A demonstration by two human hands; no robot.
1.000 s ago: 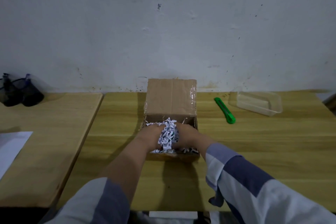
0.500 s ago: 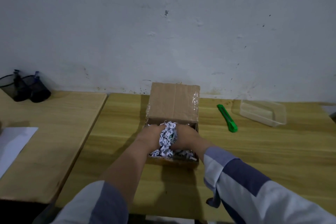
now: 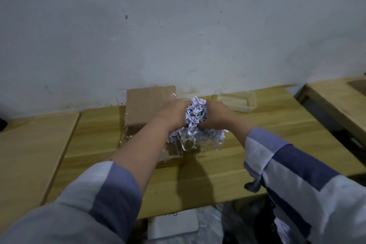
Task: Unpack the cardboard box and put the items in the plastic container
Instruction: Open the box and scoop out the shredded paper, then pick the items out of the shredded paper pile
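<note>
Above the open cardboard box (image 3: 150, 125), left hand (image 3: 174, 113) and right hand (image 3: 216, 114) clamped around a wad of shredded paper (image 3: 195, 117), now lifted clear instead of buried inside. Unpacking under way; next, probably a carry rightward to the plastic container (image 3: 239, 103) near the wall.

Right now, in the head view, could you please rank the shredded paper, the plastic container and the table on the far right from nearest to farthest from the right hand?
1. Shredded paper: gripped by the right hand.
2. Plastic container: just beyond, against the wall.
3. Far-right table: across a gap.
</note>
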